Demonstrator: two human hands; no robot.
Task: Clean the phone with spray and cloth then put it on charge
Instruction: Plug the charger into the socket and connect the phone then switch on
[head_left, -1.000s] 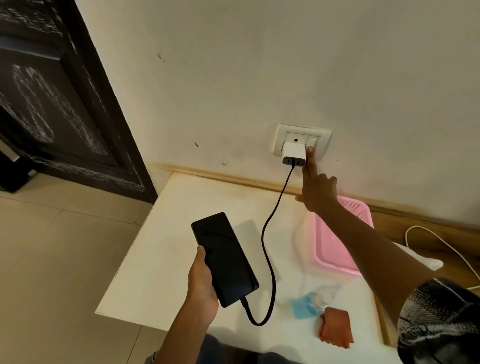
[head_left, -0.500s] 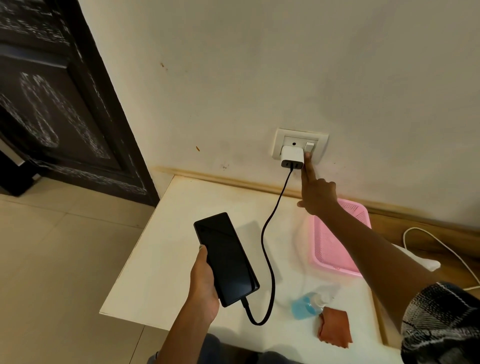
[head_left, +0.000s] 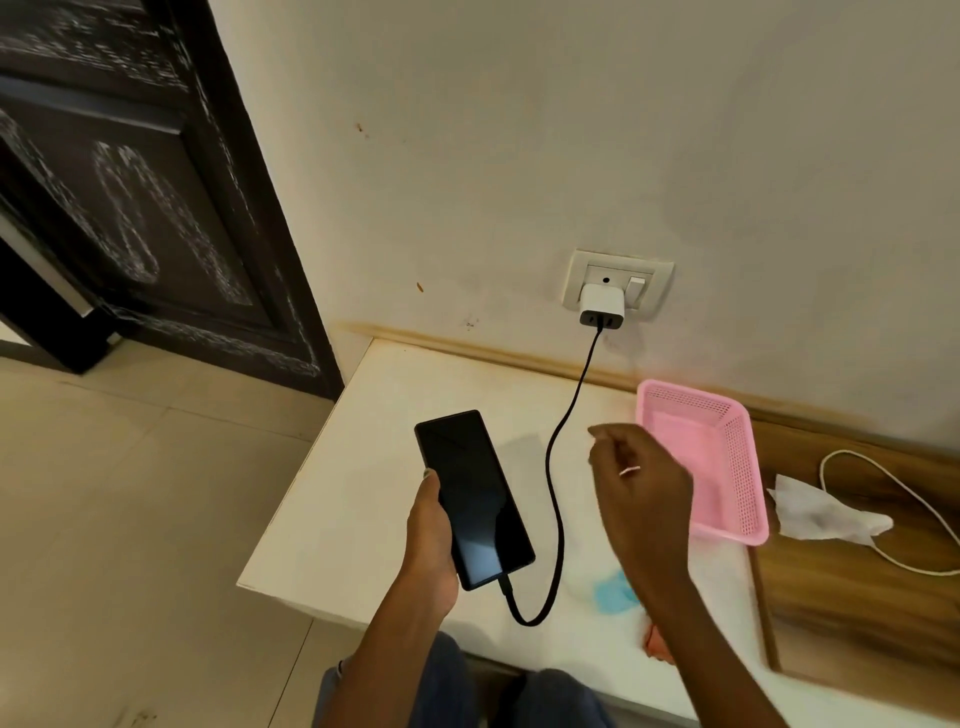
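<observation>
My left hand (head_left: 428, 540) holds a black phone (head_left: 475, 496) above the white table (head_left: 353, 509), screen up and dark. A black cable (head_left: 557, 467) runs from the phone's lower end up to a white charger (head_left: 601, 305) plugged into the wall socket (head_left: 615, 280). My right hand (head_left: 641, 491) hovers over the table to the right of the cable, fingers loosely curled, holding nothing. A blue spray bottle (head_left: 613, 592) and an orange cloth (head_left: 655, 644) lie on the table, mostly hidden behind my right forearm.
A pink mesh basket (head_left: 737, 457) sits on the table near the wall. A wooden surface (head_left: 857, 597) to the right carries a crumpled white tissue (head_left: 821, 514) and a white cable (head_left: 893, 499). A dark door (head_left: 130, 182) stands at the left.
My right hand has left the socket switch and come down and back toward me over the table. The phone stays in my left hand.
</observation>
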